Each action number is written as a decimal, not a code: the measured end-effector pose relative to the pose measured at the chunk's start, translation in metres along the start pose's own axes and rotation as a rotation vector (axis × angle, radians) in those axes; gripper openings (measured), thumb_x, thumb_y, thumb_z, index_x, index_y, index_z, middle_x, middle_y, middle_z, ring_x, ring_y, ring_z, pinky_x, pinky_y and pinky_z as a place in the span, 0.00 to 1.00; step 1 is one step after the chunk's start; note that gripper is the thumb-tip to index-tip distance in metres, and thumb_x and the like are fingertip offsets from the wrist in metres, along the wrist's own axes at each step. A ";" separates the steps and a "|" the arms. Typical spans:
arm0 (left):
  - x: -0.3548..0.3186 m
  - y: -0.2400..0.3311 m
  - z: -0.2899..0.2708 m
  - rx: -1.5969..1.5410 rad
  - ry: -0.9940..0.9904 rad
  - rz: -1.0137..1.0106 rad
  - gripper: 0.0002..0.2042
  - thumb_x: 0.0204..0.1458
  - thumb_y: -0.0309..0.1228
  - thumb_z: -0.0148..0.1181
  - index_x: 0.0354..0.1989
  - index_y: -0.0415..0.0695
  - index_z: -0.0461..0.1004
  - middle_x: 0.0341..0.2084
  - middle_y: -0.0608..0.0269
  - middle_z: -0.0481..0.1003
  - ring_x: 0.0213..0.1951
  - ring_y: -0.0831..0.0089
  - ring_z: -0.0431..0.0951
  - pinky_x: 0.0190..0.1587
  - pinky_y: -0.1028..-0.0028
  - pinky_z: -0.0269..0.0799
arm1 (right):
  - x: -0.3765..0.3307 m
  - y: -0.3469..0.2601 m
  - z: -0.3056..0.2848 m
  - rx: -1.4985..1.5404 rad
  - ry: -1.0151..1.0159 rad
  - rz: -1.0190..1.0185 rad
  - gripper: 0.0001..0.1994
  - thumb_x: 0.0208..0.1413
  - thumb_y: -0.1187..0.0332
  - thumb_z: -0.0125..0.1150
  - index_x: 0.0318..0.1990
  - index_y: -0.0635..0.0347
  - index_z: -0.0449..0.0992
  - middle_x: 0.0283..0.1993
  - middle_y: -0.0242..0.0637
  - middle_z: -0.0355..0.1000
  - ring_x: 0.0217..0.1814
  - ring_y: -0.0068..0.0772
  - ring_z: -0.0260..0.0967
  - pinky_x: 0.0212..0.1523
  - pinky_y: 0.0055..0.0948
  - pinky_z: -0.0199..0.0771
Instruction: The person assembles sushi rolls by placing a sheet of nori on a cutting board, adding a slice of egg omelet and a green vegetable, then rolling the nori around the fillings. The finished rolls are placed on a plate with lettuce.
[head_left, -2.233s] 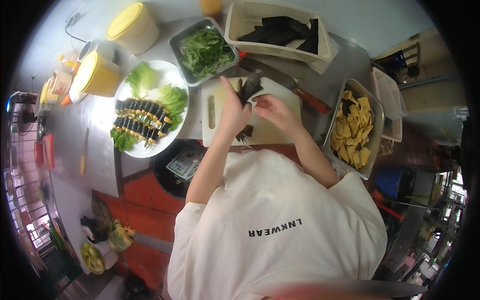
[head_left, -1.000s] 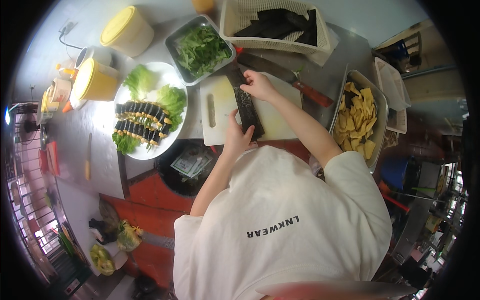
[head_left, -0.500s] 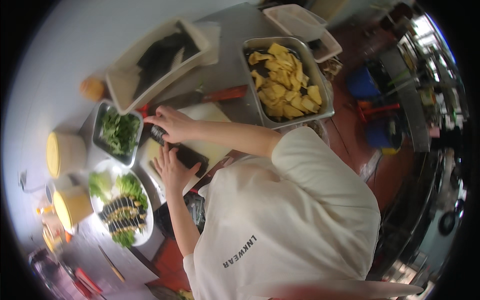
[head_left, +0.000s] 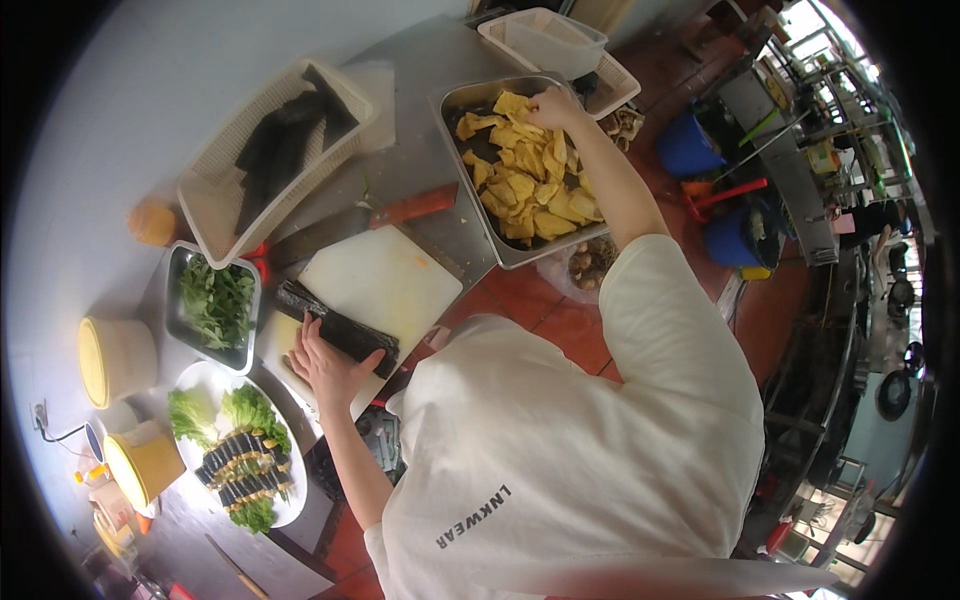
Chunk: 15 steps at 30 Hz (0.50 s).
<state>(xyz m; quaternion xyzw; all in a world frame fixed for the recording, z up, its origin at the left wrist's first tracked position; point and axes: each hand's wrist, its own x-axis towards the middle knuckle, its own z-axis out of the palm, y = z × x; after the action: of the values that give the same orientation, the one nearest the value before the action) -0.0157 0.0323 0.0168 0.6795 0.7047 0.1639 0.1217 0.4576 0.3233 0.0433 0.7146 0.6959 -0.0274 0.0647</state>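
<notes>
A dark nori roll lies aslant on the white cutting board. My left hand rests along its near side, fingers spread and thumb apart, touching it. My right hand reaches to the far corner of a metal tray heaped with crumpled yellow pieces. Its fingers curl down among them, and whatever they hold is hidden. Beyond the board lies a large knife with a red-brown handle. At the left, an oval white plate carries cut nori rolls on lettuce.
A cream basket with black nori sheets stands at the back, beside a metal tray of green leaves. Yellow-lidded tubs line the left wall. Another pale basket sits behind the yellow pieces. Blue buckets stand on the red floor.
My right hand has left the roll and gone up and right into the tray of yellow pieces. My left hand stays on the roll, now more exposed. The view has shifted slightly.
</notes>
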 end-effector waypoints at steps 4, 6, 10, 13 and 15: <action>0.000 -0.001 -0.003 0.022 -0.024 -0.022 0.58 0.20 0.52 0.76 0.64 0.43 0.51 0.63 0.55 0.58 0.66 0.53 0.51 0.65 0.46 0.37 | 0.000 -0.001 0.002 0.065 0.056 -0.072 0.14 0.45 0.56 0.65 0.37 0.50 0.78 0.49 0.42 0.69 0.56 0.51 0.62 0.54 0.46 0.64; 0.001 0.000 -0.004 0.012 -0.028 -0.028 0.59 0.20 0.52 0.76 0.65 0.43 0.51 0.63 0.55 0.58 0.66 0.53 0.51 0.65 0.46 0.37 | -0.002 0.003 -0.003 0.150 0.102 -0.167 0.13 0.45 0.59 0.66 0.37 0.53 0.77 0.44 0.40 0.71 0.50 0.45 0.67 0.49 0.41 0.67; -0.002 0.001 -0.008 0.019 -0.033 -0.065 0.59 0.20 0.51 0.76 0.65 0.42 0.50 0.62 0.55 0.59 0.66 0.53 0.51 0.66 0.47 0.37 | 0.009 0.000 -0.017 0.579 0.099 -0.264 0.12 0.49 0.62 0.65 0.38 0.55 0.74 0.35 0.35 0.74 0.40 0.33 0.72 0.42 0.32 0.71; -0.002 0.001 -0.010 -0.020 -0.013 -0.071 0.59 0.20 0.51 0.77 0.65 0.42 0.50 0.61 0.52 0.59 0.65 0.52 0.52 0.66 0.48 0.36 | -0.020 -0.048 -0.051 0.747 0.153 -0.347 0.09 0.54 0.67 0.61 0.40 0.57 0.71 0.36 0.33 0.74 0.35 0.25 0.73 0.36 0.26 0.72; -0.002 -0.001 -0.010 -0.014 -0.026 -0.096 0.60 0.19 0.51 0.77 0.66 0.42 0.50 0.60 0.50 0.60 0.65 0.52 0.53 0.66 0.48 0.38 | -0.047 -0.102 -0.060 1.256 -0.114 -0.444 0.09 0.58 0.70 0.58 0.43 0.59 0.68 0.36 0.33 0.74 0.35 0.21 0.72 0.34 0.22 0.73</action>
<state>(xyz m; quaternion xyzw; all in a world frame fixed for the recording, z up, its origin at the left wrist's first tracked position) -0.0201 0.0295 0.0252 0.6461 0.7337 0.1540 0.1431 0.3518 0.2865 0.1030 0.4538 0.6738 -0.4778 -0.3342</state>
